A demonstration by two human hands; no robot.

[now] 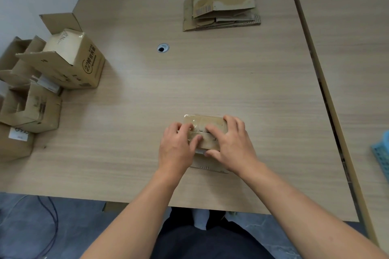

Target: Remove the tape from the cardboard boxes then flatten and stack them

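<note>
A small taped cardboard box [205, 125] stands on the table near the front edge, with shiny clear tape over its top seam. My left hand [177, 147] grips its left end, fingers curled on the top and thumb at the seam. My right hand [230, 143] holds its right end, fingers over the top and thumb on the near side. A stack of flattened boxes [221, 9] lies at the far middle-right of the table.
Several open cardboard boxes [69, 61] are piled at the table's left edge. A cable hole [162, 48] sits in the wooden table [263, 90]. A blue basket [382, 153] stands on the adjoining table at the right edge.
</note>
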